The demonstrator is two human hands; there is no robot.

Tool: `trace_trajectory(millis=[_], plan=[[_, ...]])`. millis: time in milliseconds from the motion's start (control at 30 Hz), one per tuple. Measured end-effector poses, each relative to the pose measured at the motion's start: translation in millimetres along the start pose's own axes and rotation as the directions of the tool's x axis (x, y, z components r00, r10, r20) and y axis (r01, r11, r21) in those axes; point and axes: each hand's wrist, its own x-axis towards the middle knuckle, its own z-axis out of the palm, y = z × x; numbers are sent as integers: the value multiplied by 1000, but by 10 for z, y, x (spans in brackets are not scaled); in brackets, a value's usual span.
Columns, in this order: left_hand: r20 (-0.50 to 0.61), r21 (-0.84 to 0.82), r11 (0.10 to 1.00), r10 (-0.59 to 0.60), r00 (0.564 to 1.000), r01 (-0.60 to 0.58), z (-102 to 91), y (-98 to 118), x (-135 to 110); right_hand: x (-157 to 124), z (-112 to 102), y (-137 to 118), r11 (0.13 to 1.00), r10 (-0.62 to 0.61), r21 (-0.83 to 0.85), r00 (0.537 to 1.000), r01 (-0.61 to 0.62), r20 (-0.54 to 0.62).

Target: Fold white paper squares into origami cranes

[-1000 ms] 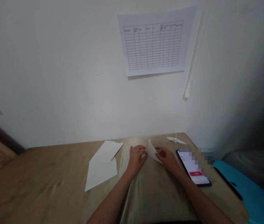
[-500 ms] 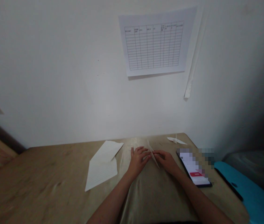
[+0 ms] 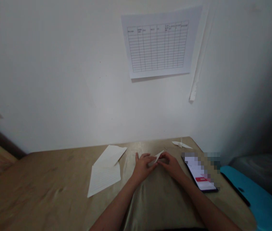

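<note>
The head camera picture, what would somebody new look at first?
Probably the big printed sheet, high on the pale wall, right of the middle. Next, the left hand and right hand, holding a small white paper between them over the brown table. Then the lit phone and bright blue thing at the lower right.

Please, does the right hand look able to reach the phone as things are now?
Probably yes: the phone lies close to the right hand, on its right side, and nothing seems to stand between them. That hand is busy with the folded paper, though.
</note>
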Motion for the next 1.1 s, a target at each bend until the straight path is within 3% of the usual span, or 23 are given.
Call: trace_trajectory(millis=[233,433,1100], plan=[[41,-37,999,-7,999,9,18,20,-15,-6,-35,-34,999,13,-52,999,-15,-47],[-8,-60,996,-66,998,66,36,12,0,-1,-41,-12,996,23,-82,998,-28,-57],[-12,-103,994,-40,999,39,-34,73,3,-15,-21,-39,995,37,-93,997,-44,-71]])
